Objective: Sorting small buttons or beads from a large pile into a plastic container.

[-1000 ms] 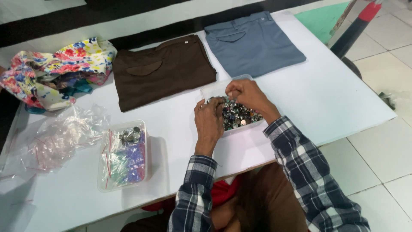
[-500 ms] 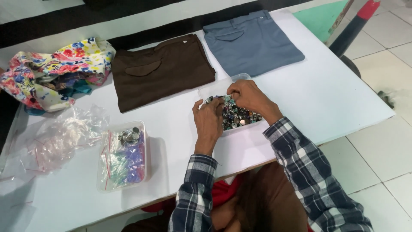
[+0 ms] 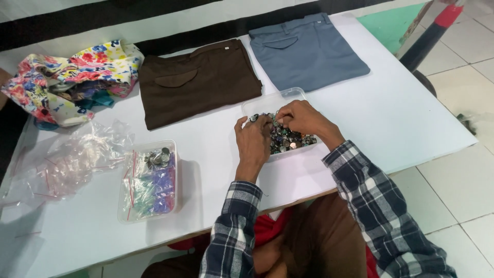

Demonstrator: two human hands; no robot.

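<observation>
Clear plastic forms the shallow tray (image 3: 267, 103) sitting near the middle of the white table (image 3: 411, 118), and it holds a heap of small dark and silvery buttons (image 3: 290, 139). From the head camera, both hands are down in that heap, close together: the left hand (image 3: 254, 141) rests at the tray's near left edge with fingers curled onto the buttons, and the right hand (image 3: 303, 118) bends over the pile from the right; whether either pinches a button cannot be told. Both arms wear plaid sleeves (image 3: 370, 195). Behind the tray lie brown folded trousers (image 3: 198, 82) and blue-grey folded trousers (image 3: 306, 51), side by side. To the left stand a second clear box (image 3: 149, 180) of small packets, crumpled plastic bags (image 3: 67, 159) and a floral cloth (image 3: 67, 77).
</observation>
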